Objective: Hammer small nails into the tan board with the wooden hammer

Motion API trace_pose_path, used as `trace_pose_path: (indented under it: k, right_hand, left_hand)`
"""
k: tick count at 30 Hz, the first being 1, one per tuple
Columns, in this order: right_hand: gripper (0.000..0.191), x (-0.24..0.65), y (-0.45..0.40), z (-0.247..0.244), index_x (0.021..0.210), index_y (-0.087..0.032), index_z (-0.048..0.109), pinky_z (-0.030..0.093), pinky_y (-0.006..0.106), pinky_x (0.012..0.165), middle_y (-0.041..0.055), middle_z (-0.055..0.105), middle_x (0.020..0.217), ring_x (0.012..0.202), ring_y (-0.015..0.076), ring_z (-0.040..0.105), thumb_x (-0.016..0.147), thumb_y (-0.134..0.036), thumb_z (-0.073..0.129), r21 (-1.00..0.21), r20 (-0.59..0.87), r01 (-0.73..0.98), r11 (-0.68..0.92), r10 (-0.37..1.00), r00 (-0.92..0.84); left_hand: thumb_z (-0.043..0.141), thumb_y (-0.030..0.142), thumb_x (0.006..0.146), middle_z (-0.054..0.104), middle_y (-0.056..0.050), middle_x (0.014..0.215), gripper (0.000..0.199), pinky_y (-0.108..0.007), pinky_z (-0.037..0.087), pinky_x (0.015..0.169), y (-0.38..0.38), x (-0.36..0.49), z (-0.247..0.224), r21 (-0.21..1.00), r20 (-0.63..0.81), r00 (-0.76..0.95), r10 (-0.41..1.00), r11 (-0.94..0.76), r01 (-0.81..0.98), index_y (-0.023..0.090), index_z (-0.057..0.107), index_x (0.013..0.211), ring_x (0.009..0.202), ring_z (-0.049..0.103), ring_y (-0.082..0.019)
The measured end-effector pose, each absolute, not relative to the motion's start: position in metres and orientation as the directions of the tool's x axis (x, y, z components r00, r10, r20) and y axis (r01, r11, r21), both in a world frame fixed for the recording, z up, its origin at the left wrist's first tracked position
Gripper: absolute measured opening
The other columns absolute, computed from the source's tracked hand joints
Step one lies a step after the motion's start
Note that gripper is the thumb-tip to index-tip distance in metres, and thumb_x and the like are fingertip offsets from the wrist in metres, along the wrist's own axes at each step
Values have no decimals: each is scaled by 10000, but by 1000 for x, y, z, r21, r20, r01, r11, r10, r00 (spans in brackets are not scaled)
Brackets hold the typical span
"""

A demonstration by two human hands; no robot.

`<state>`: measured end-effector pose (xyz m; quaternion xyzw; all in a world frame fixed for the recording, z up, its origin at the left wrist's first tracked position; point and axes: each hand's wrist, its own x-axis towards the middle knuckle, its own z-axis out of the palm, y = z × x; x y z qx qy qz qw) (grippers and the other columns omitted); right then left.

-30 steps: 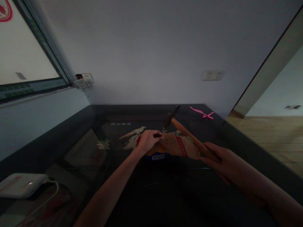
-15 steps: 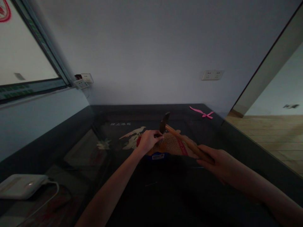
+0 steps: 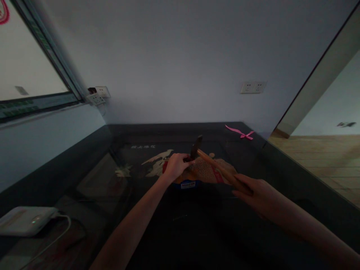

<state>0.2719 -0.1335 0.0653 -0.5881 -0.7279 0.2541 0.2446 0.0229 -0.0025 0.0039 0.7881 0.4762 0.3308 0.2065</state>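
Note:
My right hand point(image 3: 257, 193) grips the wooden handle of a hammer point(image 3: 215, 164), whose dark metal head is just beside the fingertips of my left hand point(image 3: 178, 165). The thumb and forefinger of my left hand are pinched together; whatever is between them is too small or hidden to make out. Under the fingers and hammer lies a tan, dotted piece point(image 3: 202, 169) with a red band, its kind unclear. A blue item with a white label point(image 3: 188, 185) shows below its near edge.
A black glossy table point(image 3: 157, 240) with a printed bird design fills the lower view. A pink ribbon point(image 3: 242, 133) lies at the back right, a white device with a cable point(image 3: 28, 221) at the left. A thin sliver point(image 3: 180, 217) rests in front. Behind is a wall with sockets point(image 3: 253, 87).
The hammer head has come down slightly, closer to my left fingertips. My right hand has shifted a little to the left; my left hand stays pinched in nearly the same place.

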Motion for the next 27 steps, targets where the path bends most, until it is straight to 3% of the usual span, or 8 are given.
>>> trace_pose_path:
  k: [5,9,15,21,27]
  right_hand:
    - [153,270,-135,69,864,-212,648,336,220,354,-29,554,489,371,116,498,747,-292,590,-676,78,716,171,984,-161]
    - [94,271,-136,66,786,-208,641,343,215,354,-5,614,565,384,108,516,727,-273,608,-670,69,719,183,980,-185]
    - [155,272,-137,63,868,-207,633,311,219,335,-49,516,437,315,99,450,761,-299,570,-646,45,748,152,986,-161]
    - [177,271,-138,59,905,-181,632,369,219,416,-6,616,600,439,113,535,779,-268,542,-560,33,806,192,977,-210]
    - [235,270,-143,62,962,-164,581,328,216,335,-45,513,492,316,101,467,814,-309,471,-578,-38,806,126,983,-181]
  left_hand:
    - [652,277,786,733,-22,818,107,-267,473,699,-3,23,3,646,355,347,868,-496,580,210,726,823,770,668,-188]
    - [648,310,790,729,-22,796,136,-275,468,675,-2,23,1,617,351,346,870,-493,614,211,725,843,732,663,-191]
    - [656,291,790,729,-24,832,120,-257,472,685,-2,22,1,632,352,351,867,-497,594,205,722,841,780,665,-188]
    - [653,302,795,728,-31,825,156,-256,469,710,-4,23,5,631,305,333,892,-451,631,193,721,883,769,663,-180]
    - [656,287,794,729,-27,846,138,-245,464,712,-4,24,4,637,325,349,879,-476,607,191,720,868,785,661,-175]
